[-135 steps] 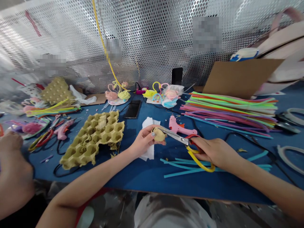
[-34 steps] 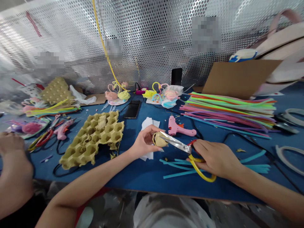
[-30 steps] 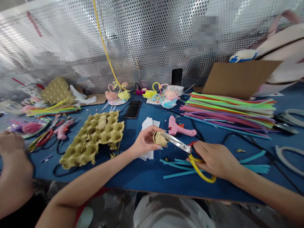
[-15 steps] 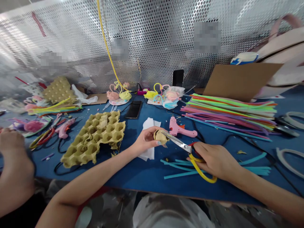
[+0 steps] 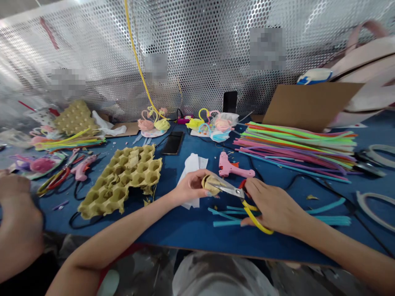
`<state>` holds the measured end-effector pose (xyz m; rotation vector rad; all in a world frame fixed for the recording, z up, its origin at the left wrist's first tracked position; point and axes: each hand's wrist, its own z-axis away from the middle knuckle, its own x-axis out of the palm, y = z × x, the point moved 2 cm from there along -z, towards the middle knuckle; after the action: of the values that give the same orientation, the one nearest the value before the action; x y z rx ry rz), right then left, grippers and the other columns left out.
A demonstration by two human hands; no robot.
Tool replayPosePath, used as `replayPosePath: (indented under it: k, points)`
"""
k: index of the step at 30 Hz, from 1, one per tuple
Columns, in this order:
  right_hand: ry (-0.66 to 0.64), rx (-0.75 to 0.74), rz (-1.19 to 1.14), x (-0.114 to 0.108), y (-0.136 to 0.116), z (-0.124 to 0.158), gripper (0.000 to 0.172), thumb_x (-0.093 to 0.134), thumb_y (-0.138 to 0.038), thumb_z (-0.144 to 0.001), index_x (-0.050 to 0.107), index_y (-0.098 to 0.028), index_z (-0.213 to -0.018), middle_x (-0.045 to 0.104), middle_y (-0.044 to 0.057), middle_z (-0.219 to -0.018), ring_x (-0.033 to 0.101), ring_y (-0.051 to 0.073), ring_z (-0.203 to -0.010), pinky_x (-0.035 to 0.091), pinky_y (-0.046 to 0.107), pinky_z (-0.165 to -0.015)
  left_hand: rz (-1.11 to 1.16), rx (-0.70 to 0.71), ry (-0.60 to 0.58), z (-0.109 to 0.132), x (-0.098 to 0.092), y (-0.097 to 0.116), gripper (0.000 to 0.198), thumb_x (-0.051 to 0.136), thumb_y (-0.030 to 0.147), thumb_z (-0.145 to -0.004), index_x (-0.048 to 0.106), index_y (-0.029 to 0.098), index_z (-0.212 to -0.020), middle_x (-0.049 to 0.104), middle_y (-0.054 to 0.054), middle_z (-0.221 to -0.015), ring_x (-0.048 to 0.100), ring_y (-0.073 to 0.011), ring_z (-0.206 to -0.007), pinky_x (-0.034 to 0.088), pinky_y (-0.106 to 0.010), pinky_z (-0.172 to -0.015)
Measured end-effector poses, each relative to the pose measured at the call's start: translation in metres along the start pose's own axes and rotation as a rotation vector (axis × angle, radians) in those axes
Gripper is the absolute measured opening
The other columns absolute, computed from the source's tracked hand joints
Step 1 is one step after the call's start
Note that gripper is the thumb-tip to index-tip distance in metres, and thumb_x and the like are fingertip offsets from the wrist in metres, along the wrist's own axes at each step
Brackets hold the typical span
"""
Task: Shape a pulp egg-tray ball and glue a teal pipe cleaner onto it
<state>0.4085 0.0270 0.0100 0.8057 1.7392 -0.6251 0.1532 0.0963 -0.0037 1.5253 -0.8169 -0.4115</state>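
Observation:
Between the thumb and fingers of my left hand is a small cup cut from a tan egg carton. My right hand grips a pair of scissors with red and yellow handles, and the blades meet the cup's rim. Beneath the left hand lies a white paper sheet. Just behind the scissors rests a pink glue gun. Blue pipe cleaners lie under my right wrist. Left of my hands sits the egg carton tray, with a ragged gap along its near right side.
A big bundle of coloured pipe cleaners lies at the right, before a cardboard sheet. Pipe-cleaner swans and a phone stand or lie farther back. Another person's arm rests at the left, near a second pink glue gun.
The scissor handles have come closer together and shifted slightly left, with the blades farther over the cup. The cup has turned a little in my left hand.

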Motion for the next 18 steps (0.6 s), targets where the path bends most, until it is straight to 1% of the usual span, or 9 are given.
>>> replayPosePath:
  k: [2, 5, 8, 11, 13, 18]
  points:
    - [0.011, -0.006, 0.011, 0.0016, 0.0009, 0.0004, 0.049, 0.066, -0.065, -0.083, 0.048, -0.022, -0.094, 0.064, 0.007, -0.087, 0.064, 0.025, -0.072, 0.042, 0.032, -0.058, 0.032, -0.014, -0.013, -0.0001, 0.002, -0.003, 0.055, 0.089, 0.046, -0.07, 0.069, 0.013, -0.109, 0.073, -0.008, -0.091, 0.07, -0.0178, -0.078, 0.059, -0.027, -0.074]
    - [0.025, 0.007, 0.005, 0.0005, 0.0016, 0.0009, 0.037, 0.06, -0.058, -0.091, 0.047, -0.023, -0.09, 0.063, 0.005, -0.082, 0.063, 0.023, -0.068, 0.037, 0.03, -0.055, 0.054, -0.028, 0.002, -0.0004, 0.0018, -0.0066, 0.054, 0.089, 0.048, -0.069, 0.07, 0.012, -0.106, 0.074, -0.008, -0.09, 0.069, -0.0174, -0.078, 0.06, -0.028, -0.076]
    - [0.037, -0.012, 0.0, -0.0027, -0.0001, 0.0016, 0.031, 0.053, -0.052, -0.095, 0.045, -0.024, -0.086, 0.063, 0.004, -0.076, 0.062, 0.02, -0.062, 0.035, 0.029, -0.054, 0.08, -0.053, -0.011, 0.0002, 0.0021, -0.0067, 0.054, 0.089, 0.048, -0.068, 0.071, 0.012, -0.104, 0.074, -0.009, -0.089, 0.07, -0.0181, -0.076, 0.061, -0.029, -0.074]
    - [0.053, -0.036, -0.005, -0.0048, -0.0025, 0.003, 0.029, 0.047, -0.049, -0.099, 0.043, -0.024, -0.085, 0.063, 0.003, -0.074, 0.06, 0.019, -0.058, 0.035, 0.029, -0.052, 0.122, -0.068, -0.037, 0.0013, 0.0044, -0.0047, 0.054, 0.088, 0.047, -0.07, 0.072, 0.012, -0.107, 0.075, -0.009, -0.09, 0.071, -0.0187, -0.078, 0.062, -0.03, -0.073]
    - [0.059, -0.04, -0.006, -0.0053, -0.0036, 0.0036, 0.029, 0.044, -0.049, -0.1, 0.043, -0.024, -0.085, 0.063, 0.003, -0.073, 0.06, 0.018, -0.057, 0.034, 0.028, -0.051, 0.13, -0.075, -0.033, 0.0016, 0.0057, -0.0036, 0.053, 0.088, 0.045, -0.071, 0.072, 0.012, -0.11, 0.075, -0.01, -0.091, 0.071, -0.0191, -0.079, 0.063, -0.03, -0.074]
    - [0.043, -0.029, -0.004, -0.0048, -0.0037, 0.004, 0.03, 0.045, -0.049, -0.1, 0.046, -0.023, -0.085, 0.063, 0.004, -0.072, 0.059, 0.019, -0.057, 0.034, 0.028, -0.051, 0.189, -0.124, -0.031, 0.0014, 0.0065, -0.0041, 0.052, 0.087, 0.044, -0.073, 0.073, 0.01, -0.11, 0.076, -0.013, -0.092, 0.073, -0.02, -0.081, 0.063, -0.032, -0.075]
